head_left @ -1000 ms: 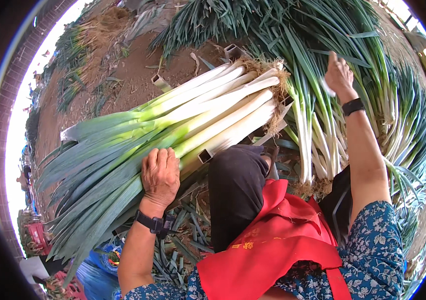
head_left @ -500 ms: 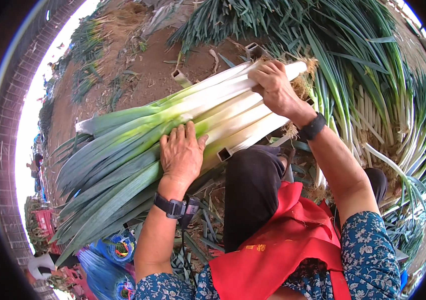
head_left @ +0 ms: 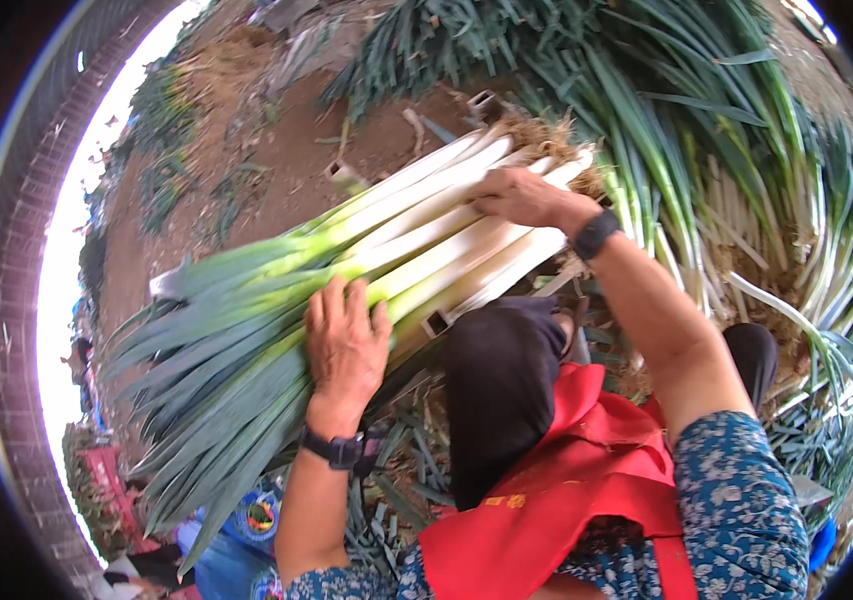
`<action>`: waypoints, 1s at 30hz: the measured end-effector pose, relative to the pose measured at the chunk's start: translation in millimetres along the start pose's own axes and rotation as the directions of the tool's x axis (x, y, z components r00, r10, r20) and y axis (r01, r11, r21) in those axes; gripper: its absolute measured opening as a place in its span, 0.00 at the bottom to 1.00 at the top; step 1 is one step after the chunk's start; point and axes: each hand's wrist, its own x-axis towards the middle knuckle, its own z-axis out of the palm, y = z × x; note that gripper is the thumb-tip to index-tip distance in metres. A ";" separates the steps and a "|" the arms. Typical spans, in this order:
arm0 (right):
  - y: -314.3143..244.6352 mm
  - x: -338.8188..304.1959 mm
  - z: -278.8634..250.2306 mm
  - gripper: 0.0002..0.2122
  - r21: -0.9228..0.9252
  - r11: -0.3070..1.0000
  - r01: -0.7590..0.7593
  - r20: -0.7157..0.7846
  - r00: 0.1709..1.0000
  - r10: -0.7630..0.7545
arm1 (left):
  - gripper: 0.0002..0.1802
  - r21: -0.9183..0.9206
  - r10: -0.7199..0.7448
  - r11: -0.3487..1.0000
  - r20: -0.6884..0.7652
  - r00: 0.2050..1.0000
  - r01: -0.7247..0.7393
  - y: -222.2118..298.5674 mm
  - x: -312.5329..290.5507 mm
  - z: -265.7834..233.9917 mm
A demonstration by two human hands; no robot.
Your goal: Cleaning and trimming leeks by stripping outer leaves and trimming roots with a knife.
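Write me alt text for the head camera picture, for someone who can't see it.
Seen from above, a person presses both bare hands on a big bundle of leeks lying across a frame: the left hand flat on the green part, the right hand on the white stalks near the roots. More leeks are heaped on the bare soil to the right.

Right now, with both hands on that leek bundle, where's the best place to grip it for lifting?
Probably the firm white stalks of the leek bundle, from above, where the right hand rests, while the left hand supports the pale green middle. The dark leaves fan out loosely and would likely slip.
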 end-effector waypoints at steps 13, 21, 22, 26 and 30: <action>24.3 6.4 38.6 0.09 -0.565 0.819 -0.097 -0.049 0.995 0.084 | 0.24 0.064 0.062 0.996 0.123 0.991 -0.070 -31.0 27.3 51.6; 6.6 -184.1 -172.5 0.17 -0.174 0.981 -0.086 -0.463 0.887 -0.004 | 0.27 0.127 0.009 0.990 0.333 0.943 -0.054 -48.1 28.9 67.7; 18.6 -242.0 -193.5 0.18 -0.072 0.974 -0.215 -0.515 0.844 0.148 | 0.27 0.128 -0.004 0.991 0.351 0.936 -0.044 -41.6 29.9 63.7; 83.3 -449.8 -209.0 0.10 0.580 0.656 -0.482 -0.603 0.287 0.744 | 0.22 0.207 0.116 0.959 0.340 0.933 -0.195 -75.3 24.1 69.7; 121.8 -529.8 -128.7 0.07 0.950 0.284 -0.126 -0.311 -0.347 0.885 | 0.22 0.223 0.146 0.935 0.468 0.872 -0.277 -91.6 33.4 82.5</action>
